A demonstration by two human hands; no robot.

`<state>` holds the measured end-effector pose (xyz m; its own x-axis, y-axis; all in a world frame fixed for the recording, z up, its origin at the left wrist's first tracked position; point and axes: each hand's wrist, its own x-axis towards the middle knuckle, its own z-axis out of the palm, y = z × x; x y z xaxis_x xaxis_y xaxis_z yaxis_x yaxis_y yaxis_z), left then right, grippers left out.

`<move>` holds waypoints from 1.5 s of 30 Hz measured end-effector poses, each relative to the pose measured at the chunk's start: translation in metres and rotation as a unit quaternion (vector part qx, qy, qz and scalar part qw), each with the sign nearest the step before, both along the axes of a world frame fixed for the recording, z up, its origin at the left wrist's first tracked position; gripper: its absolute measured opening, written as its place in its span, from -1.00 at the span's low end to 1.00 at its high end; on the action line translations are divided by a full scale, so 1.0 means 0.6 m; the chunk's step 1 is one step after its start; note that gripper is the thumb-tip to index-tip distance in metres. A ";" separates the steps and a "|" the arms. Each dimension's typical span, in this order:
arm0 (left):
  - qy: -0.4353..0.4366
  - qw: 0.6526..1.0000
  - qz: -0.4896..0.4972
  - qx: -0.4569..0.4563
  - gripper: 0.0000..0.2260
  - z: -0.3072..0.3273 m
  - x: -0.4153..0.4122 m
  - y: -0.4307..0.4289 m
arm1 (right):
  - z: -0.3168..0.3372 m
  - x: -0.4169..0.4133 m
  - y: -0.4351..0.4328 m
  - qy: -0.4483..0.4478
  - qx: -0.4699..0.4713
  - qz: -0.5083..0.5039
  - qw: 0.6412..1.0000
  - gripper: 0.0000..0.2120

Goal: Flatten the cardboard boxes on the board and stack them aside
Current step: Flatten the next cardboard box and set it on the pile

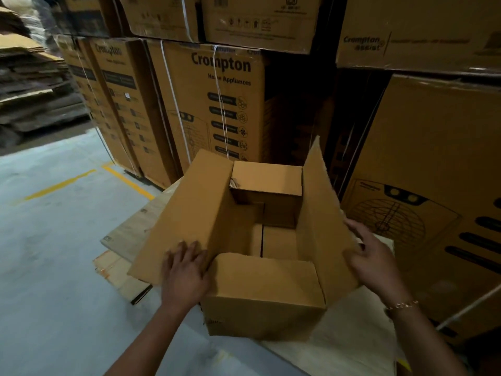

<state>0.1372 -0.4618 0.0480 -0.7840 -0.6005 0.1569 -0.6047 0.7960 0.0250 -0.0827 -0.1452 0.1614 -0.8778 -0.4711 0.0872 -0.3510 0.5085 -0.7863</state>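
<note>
brown cardboard box point(263, 302) on pale board point(339, 343); left hand point(187, 270) fingers spread on left flap point(184, 207), right hand point(371, 256) pinching right flap point(322, 213).

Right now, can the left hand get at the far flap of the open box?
Probably yes. The left hand lies flat on the left flap; the box stands open and nothing blocks the far flap. The right hand holds the right flap.
</note>
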 end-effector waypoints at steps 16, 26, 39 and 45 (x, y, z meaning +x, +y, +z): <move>-0.208 0.968 -0.115 0.081 -0.20 0.014 -0.141 -0.046 | -0.194 0.047 -0.059 -0.446 0.035 -0.092 0.890 -0.02; 0.130 0.720 -0.056 0.679 -0.58 0.128 -0.051 -0.073 | -0.142 0.034 -0.018 -0.377 0.083 -0.063 0.920 -0.27; -0.095 0.947 -0.018 0.307 0.45 0.019 0.014 0.006 | -0.172 0.077 -0.023 -0.162 0.221 0.147 0.951 0.46; 0.009 0.937 -0.068 0.342 0.31 -0.012 0.013 0.012 | -0.191 0.069 -0.051 -0.112 0.217 0.114 0.963 0.38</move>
<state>0.1450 -0.4545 0.0410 -0.8612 -0.4611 -0.2140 -0.4939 0.6592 0.5670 -0.0413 -0.1758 0.0467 -0.7205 -0.6040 -0.3407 -0.3389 0.7353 -0.5870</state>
